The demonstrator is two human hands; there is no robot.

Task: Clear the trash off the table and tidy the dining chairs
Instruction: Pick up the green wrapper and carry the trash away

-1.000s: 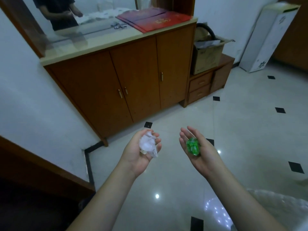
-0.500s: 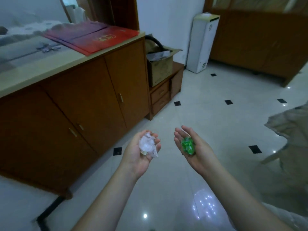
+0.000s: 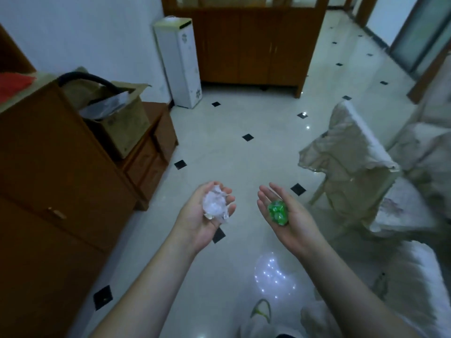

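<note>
My left hand (image 3: 200, 220) is palm up over the tiled floor, fingers curled around a crumpled white wad of paper or plastic (image 3: 214, 205). My right hand (image 3: 290, 215) is also palm up, a little to the right, cupping a crumpled green wrapper (image 3: 278, 212) with the fingers loosely apart. A dining chair draped in a pale cloth cover (image 3: 349, 162) stands to the right of my right hand. Another covered chair (image 3: 412, 284) fills the lower right corner.
A brown wooden cabinet (image 3: 56, 172) runs along the left, with a low drawer unit carrying an open cardboard box (image 3: 117, 120). A white tall box (image 3: 179, 64) leans at the far wall beside a wooden partition (image 3: 249, 45). A white bag with green handles (image 3: 262, 318) lies at the bottom.
The view has swung to the right: the cabinet slid to the left and the covered chairs came into sight. Both hands keep the same pose with their trash.
</note>
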